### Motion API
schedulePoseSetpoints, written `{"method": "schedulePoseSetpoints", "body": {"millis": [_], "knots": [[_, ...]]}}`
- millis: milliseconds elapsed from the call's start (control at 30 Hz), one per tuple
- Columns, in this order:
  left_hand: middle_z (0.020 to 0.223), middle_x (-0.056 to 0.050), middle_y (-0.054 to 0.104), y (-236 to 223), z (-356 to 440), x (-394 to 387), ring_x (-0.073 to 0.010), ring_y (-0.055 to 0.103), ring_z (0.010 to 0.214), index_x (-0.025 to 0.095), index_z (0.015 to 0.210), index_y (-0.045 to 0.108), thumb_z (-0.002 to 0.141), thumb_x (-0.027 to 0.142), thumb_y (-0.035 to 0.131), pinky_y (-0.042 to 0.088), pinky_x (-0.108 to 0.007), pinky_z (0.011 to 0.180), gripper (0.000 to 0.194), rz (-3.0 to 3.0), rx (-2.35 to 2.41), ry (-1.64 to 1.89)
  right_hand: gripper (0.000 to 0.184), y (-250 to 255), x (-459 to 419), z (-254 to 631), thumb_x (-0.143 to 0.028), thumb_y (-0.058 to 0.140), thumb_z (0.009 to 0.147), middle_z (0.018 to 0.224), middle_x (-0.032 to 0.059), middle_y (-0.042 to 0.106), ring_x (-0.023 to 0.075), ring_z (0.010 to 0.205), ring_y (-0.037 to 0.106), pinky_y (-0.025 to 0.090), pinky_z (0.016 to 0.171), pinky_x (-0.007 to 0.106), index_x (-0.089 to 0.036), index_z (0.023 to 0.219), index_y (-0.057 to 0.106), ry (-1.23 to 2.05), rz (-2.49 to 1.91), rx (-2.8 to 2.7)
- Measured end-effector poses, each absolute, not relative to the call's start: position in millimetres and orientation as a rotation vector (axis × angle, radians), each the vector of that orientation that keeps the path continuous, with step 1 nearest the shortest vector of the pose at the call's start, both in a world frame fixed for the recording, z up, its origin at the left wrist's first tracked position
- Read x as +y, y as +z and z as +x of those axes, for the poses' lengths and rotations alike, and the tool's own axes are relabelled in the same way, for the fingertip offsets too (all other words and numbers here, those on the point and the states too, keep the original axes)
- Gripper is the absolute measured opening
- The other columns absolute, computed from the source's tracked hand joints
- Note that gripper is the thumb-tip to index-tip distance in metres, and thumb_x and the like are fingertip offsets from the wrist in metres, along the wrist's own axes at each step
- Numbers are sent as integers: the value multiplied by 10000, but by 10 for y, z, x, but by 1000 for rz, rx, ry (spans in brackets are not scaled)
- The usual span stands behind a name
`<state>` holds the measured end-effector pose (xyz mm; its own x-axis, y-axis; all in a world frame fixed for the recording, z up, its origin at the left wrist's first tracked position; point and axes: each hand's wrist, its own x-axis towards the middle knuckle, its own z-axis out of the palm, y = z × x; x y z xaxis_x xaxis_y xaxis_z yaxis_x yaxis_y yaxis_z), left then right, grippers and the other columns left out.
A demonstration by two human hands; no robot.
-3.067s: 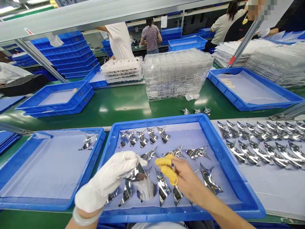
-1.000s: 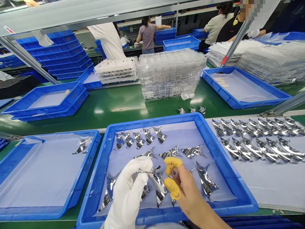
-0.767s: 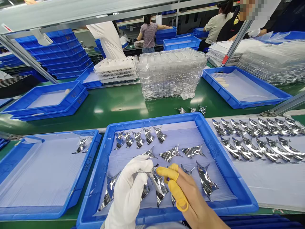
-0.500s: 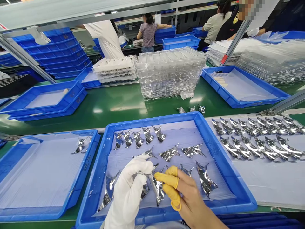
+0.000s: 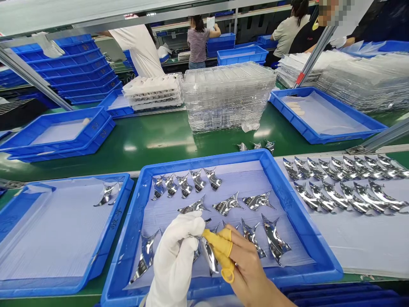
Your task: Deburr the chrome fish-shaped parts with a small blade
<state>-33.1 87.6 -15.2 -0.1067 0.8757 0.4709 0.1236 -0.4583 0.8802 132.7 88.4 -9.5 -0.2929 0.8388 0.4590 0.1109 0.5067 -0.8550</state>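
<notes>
My left hand (image 5: 177,260), in a white glove, pinches the upper end of a shiny curved chrome part (image 5: 208,256). My right hand (image 5: 238,260) wears yellow finger cots on some fingers, and these press against the same part from the right, covering some of it. Both hands are above the near half of a blue tray (image 5: 319,243) lined with white sheet. In the tray lie several more chrome pieces, among them one at the lower left (image 5: 145,256) and one at the right (image 5: 274,238).
Left of the tray stands another blue tray (image 5: 123,213) with chrome pieces in its far corner. Rows of chrome parts (image 5: 358,198) lie on a white sheet at right. Clear plastic trays (image 5: 226,100) are stacked behind, below a metal post (image 5: 324,44). Several people work beyond.
My right hand has shifted slightly left, its yellow-covered fingers now further over the chrome part. The part has turned a little in my grip. A person in the background has raised an arm.
</notes>
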Motion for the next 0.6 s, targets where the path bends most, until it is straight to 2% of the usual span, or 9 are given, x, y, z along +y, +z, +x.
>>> {"method": "schedulePoseSetpoints", "body": {"millis": [100,200,367,600], "knots": [[1085,24,766,-173,-340,865,-122,672,1099,282,1166,728,1015,176,587,515,-220,1051,232,1565,1140,1610,418,-113,897,1284,-31,457,952,692,-35,485,167,644,430,374,601,282,-298,1048,765,1013,-822,-1620],[1095,21,758,-174,-362,857,-128,660,1110,287,1175,724,1023,172,565,520,-227,1034,248,1562,1132,1596,391,-115,900,1284,-51,480,965,691,-38,498,163,639,419,354,579,276,-300,1069,763,1083,-805,-1566],[1056,16,751,-157,-372,847,-135,663,1058,289,1167,726,1018,156,562,507,-258,1059,258,1564,1129,1590,441,-87,881,1360,-49,459,976,717,-19,519,181,664,449,402,621,299,-281,1251,715,937,-765,-1683],[1128,2,733,-181,-371,817,-145,647,1118,307,1176,740,1009,158,577,512,-233,1017,277,1526,1153,1526,523,-127,878,1367,26,428,920,815,34,574,214,749,499,457,634,314,-236,1297,678,753,-740,-1798]]}}
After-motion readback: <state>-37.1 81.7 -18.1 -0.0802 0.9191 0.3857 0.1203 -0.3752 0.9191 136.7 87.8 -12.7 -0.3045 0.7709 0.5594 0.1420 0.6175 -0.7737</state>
